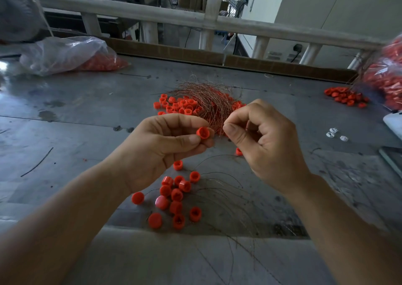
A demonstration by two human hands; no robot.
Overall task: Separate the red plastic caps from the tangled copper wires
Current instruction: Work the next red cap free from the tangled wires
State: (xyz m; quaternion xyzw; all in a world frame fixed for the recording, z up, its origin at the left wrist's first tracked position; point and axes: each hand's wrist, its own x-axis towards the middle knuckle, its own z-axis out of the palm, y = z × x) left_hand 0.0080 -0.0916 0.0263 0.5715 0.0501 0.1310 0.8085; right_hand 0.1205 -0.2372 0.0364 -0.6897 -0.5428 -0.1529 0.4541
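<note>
**capsorter:** Far left of the metal table (87, 115) there's a clear plastic bag (65, 54) with red caps inside. Then the person's left hand (161, 152), held up off the table, pinches one red cap (203, 133) between thumb and fingertips, open end facing the camera.

**wirenerd:** And the loose caps (176, 200)?

**capsorter:** They're scattered on the table below that hand, with thin stray strands running off to their right. The copper wires (208, 102) sit mid-table in a tangle, with more caps caught under them. The tangle's near end runs right up to the right hand (267, 145), whose fingers are curled, thumb and forefinger nipping those strands just beside the held cap.

**wirenerd:** Far right?

**capsorter:** A small cap pile (345, 96) next to a second bag (387, 78) stuffed with red.
</note>
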